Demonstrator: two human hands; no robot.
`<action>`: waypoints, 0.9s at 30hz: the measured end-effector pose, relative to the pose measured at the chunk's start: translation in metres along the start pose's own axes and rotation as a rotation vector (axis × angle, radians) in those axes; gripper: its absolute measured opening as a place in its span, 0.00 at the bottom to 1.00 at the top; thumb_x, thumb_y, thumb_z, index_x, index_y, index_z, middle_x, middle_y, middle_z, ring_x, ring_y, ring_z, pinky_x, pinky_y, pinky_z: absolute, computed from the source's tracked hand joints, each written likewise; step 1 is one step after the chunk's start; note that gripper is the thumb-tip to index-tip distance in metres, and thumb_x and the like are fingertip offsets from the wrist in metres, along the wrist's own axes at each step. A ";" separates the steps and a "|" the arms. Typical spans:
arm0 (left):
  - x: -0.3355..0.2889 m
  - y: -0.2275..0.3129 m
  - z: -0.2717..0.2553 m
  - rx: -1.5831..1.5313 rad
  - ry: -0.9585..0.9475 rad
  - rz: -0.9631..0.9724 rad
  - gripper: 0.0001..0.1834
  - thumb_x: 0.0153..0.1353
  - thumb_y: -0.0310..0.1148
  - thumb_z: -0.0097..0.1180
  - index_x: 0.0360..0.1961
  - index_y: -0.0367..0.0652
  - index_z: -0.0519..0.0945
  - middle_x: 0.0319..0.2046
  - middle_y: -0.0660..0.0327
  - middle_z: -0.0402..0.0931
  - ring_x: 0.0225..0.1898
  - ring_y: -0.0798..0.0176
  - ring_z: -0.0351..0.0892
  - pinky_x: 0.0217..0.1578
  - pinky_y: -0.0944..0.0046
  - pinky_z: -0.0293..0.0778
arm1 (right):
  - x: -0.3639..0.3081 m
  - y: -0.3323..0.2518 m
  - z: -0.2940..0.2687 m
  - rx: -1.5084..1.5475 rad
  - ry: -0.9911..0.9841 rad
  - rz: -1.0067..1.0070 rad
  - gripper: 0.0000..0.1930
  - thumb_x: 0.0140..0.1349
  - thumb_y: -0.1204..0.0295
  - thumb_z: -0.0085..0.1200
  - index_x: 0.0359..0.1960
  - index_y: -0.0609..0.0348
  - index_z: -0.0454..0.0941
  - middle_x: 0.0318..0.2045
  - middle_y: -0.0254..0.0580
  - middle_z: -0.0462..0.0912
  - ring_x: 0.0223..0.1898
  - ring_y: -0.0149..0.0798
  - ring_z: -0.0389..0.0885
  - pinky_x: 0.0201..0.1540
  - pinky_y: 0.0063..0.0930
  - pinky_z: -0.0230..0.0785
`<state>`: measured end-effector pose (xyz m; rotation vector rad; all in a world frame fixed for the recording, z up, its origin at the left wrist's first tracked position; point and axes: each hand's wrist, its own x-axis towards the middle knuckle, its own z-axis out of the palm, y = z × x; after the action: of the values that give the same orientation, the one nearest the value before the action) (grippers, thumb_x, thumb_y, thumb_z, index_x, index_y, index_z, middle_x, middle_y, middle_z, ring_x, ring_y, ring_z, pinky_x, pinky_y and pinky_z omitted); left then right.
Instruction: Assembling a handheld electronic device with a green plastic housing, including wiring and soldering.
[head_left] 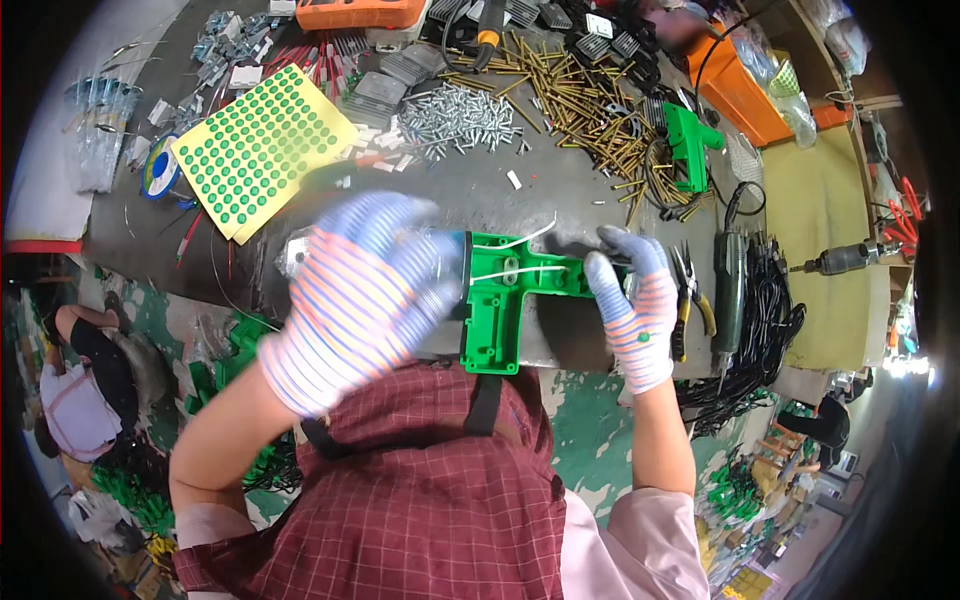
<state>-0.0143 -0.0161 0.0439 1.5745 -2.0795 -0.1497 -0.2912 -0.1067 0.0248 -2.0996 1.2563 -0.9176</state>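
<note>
Green T-shaped housing (492, 335) lies on counter (460, 195), near edge, between left hand (365, 290) and right hand (636, 305). Long axis runs left-right, stub toward person (430, 490). Hands apart, one per end, neither clearly nearer; left blurred, both grips cannot be told.

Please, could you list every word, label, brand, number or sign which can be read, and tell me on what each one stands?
No text is clear enough to quote.
Round green stickers on the yellow sheet: marks too small to read.
Blue-rimmed spool: its face is too small and blurred to read.
White label on a dark part at the top: too small to read.
Open green housing: no lettering that I can make out.
</note>
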 end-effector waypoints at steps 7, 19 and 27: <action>0.011 0.010 0.040 -0.044 -0.048 0.134 0.14 0.52 0.44 0.62 0.33 0.48 0.77 0.56 0.50 0.70 0.59 0.42 0.66 0.63 0.41 0.60 | 0.043 -0.031 0.018 -0.260 -0.346 -0.374 0.14 0.56 0.68 0.61 0.44 0.52 0.82 0.46 0.45 0.80 0.49 0.52 0.77 0.53 0.45 0.69; 0.012 0.012 0.052 -0.067 0.111 0.038 0.13 0.48 0.42 0.63 0.28 0.47 0.77 0.52 0.52 0.74 0.54 0.46 0.71 0.58 0.45 0.68 | 0.110 0.022 -0.006 -0.286 -0.235 -0.507 0.08 0.51 0.68 0.65 0.34 0.49 0.83 0.31 0.37 0.83 0.38 0.46 0.82 0.46 0.40 0.74; 0.015 0.008 0.064 -0.027 0.176 0.049 0.12 0.52 0.43 0.61 0.28 0.47 0.78 0.50 0.53 0.76 0.52 0.49 0.74 0.58 0.47 0.68 | 0.280 0.021 0.041 -0.805 -0.200 0.297 0.35 0.59 0.38 0.52 0.51 0.58 0.80 0.46 0.53 0.84 0.52 0.51 0.81 0.55 0.40 0.71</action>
<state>-0.0536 -0.0417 -0.0032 1.4639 -1.9696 -0.0208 -0.1759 -0.3633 0.0632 -2.3755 1.9703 -0.0402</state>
